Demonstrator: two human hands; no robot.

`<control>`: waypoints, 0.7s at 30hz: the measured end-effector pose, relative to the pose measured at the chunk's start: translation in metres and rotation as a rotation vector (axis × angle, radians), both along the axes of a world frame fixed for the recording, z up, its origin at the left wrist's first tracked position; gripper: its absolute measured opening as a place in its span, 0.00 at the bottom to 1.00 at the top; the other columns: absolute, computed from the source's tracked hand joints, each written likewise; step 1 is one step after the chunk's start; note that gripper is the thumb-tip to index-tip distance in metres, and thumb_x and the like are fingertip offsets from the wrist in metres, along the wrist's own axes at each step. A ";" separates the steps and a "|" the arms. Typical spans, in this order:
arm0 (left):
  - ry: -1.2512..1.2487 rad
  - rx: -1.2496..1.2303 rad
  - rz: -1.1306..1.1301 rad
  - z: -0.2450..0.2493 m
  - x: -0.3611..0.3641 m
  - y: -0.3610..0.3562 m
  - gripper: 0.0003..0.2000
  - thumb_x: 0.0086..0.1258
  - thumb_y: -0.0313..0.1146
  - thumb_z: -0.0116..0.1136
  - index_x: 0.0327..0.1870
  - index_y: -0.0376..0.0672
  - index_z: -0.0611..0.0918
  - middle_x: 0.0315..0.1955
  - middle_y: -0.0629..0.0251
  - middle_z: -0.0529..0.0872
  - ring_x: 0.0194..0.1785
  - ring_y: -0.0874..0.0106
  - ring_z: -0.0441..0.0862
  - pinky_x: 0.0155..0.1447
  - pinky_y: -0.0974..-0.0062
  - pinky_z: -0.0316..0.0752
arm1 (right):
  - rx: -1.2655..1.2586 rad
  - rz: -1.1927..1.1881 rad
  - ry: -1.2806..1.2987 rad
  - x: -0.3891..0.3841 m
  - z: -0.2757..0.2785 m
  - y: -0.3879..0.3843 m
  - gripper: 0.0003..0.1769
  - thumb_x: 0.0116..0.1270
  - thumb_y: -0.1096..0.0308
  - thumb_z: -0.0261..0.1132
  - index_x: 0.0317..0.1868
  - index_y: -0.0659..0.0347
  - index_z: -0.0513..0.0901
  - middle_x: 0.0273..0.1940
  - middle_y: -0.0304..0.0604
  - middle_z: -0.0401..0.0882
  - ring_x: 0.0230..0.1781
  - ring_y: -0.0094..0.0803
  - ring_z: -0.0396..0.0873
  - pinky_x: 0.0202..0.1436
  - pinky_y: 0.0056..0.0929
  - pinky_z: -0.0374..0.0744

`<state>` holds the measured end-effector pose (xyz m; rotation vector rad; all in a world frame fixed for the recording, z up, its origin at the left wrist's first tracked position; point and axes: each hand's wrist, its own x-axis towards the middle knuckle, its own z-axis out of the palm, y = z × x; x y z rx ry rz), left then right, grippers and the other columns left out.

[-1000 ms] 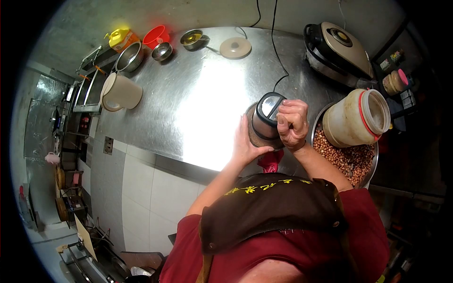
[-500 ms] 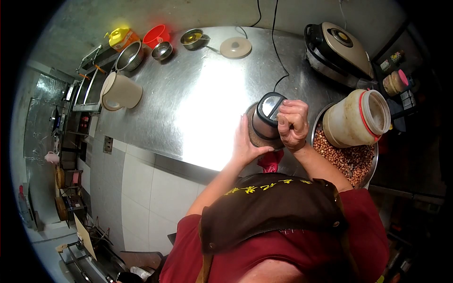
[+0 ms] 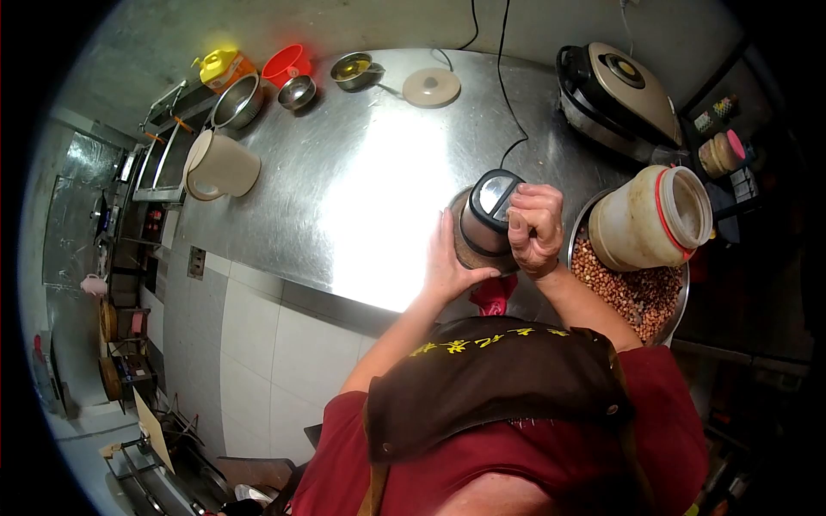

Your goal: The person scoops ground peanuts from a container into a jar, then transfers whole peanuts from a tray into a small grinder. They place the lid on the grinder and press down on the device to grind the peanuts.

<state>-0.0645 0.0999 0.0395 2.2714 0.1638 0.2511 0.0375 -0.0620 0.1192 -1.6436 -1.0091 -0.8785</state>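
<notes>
A small electric grinder (image 3: pixel 492 206) with a black and silver top and a cord stands on a round brown base or vessel near the table's front edge. My left hand (image 3: pixel 449 262) is wrapped round the lower part from the left, thumb along the front. My right hand (image 3: pixel 535 228) has its fingers curled against the right side of the grinder's top. A wide metal bowl of peanuts (image 3: pixel 624 297) is right of my right hand, and a large plastic jar (image 3: pixel 641 219) with a red ring lies tilted in it. Something red (image 3: pixel 492 297) shows below the grinder.
On the metal table (image 3: pixel 327 172) are a beige pitcher (image 3: pixel 232 168), a round beige lid (image 3: pixel 432 87), a pan with yellow liquid (image 3: pixel 352 70), a small metal bowl (image 3: pixel 297 92) and a red basin (image 3: pixel 286 64). A large electric cooker (image 3: pixel 619 99) stands at back right.
</notes>
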 end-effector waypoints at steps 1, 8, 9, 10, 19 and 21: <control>0.000 -0.003 -0.001 0.000 0.000 0.000 0.72 0.38 0.58 0.86 0.81 0.33 0.49 0.76 0.35 0.59 0.77 0.39 0.59 0.78 0.47 0.60 | 0.002 0.001 0.001 0.000 0.000 0.000 0.06 0.74 0.68 0.66 0.39 0.59 0.79 0.45 0.45 0.82 0.51 0.46 0.81 0.57 0.45 0.78; -0.011 0.007 -0.001 -0.002 0.000 0.000 0.72 0.39 0.58 0.86 0.82 0.34 0.49 0.76 0.34 0.59 0.77 0.39 0.59 0.78 0.47 0.60 | -0.002 0.006 0.006 0.000 -0.002 0.000 0.06 0.74 0.67 0.66 0.40 0.59 0.79 0.46 0.45 0.82 0.52 0.46 0.81 0.58 0.45 0.78; -0.013 0.007 0.000 -0.003 0.000 0.000 0.72 0.38 0.58 0.86 0.82 0.34 0.48 0.76 0.34 0.58 0.77 0.39 0.59 0.78 0.47 0.60 | -0.004 0.007 0.005 0.000 -0.002 -0.001 0.06 0.75 0.67 0.65 0.41 0.59 0.79 0.46 0.45 0.82 0.52 0.46 0.81 0.58 0.45 0.78; -0.016 0.008 0.000 -0.004 0.000 0.000 0.72 0.38 0.58 0.86 0.82 0.34 0.48 0.76 0.34 0.58 0.77 0.39 0.59 0.78 0.47 0.60 | -0.006 0.007 0.004 0.000 -0.002 -0.001 0.06 0.75 0.67 0.65 0.41 0.59 0.79 0.46 0.45 0.82 0.52 0.46 0.81 0.58 0.45 0.78; -0.016 0.012 -0.012 -0.007 0.002 0.003 0.73 0.38 0.59 0.86 0.82 0.35 0.49 0.77 0.33 0.56 0.79 0.38 0.57 0.78 0.46 0.59 | -0.181 -0.076 0.151 -0.018 0.020 -0.009 0.39 0.59 0.53 0.80 0.66 0.59 0.74 0.65 0.53 0.75 0.67 0.50 0.73 0.69 0.46 0.69; -0.038 0.015 -0.006 -0.008 0.000 0.002 0.72 0.38 0.59 0.85 0.82 0.36 0.49 0.77 0.33 0.56 0.79 0.38 0.56 0.78 0.45 0.58 | -0.255 0.016 0.431 -0.015 0.008 -0.011 0.61 0.53 0.44 0.82 0.78 0.61 0.59 0.78 0.60 0.59 0.75 0.54 0.64 0.78 0.48 0.61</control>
